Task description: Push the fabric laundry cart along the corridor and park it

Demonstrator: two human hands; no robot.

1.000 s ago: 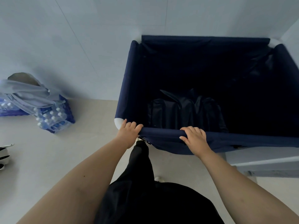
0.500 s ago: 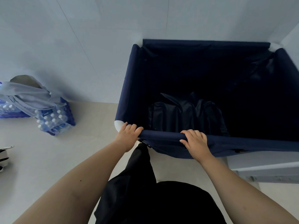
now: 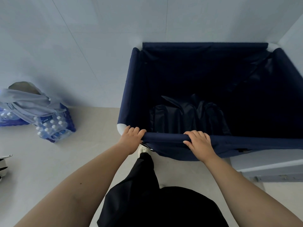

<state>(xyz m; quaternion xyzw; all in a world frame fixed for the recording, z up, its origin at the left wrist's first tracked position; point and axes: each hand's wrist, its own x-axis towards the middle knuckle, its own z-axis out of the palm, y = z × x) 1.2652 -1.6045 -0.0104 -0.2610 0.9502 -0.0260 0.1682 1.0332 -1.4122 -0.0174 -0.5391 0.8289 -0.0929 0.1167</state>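
Observation:
The navy fabric laundry cart [image 3: 131, 89] fills the right half of the view, its far rim close against the pale wall. Dark folded bags [image 3: 185, 115] lie at its bottom. My left hand [image 3: 131, 136] grips the near rim bar next to the white corner cap. My right hand [image 3: 199, 141] curls over the same bar a little further right. A white shoe [image 3: 143, 149] shows under the bar between my hands.
Shrink-wrapped packs of water bottles [image 3: 54, 126] with a grey garment [image 3: 27, 102] draped on them stand on the floor at the left by the wall. A pale ledge or cabinet [image 3: 265, 166] sits right of the cart. Bare beige floor [image 3: 65, 161] lies to the left.
The cart and my hands sit slightly lower in the view than a second ago; the cart stays against the wall. Both hands keep their grip on the rim bar.

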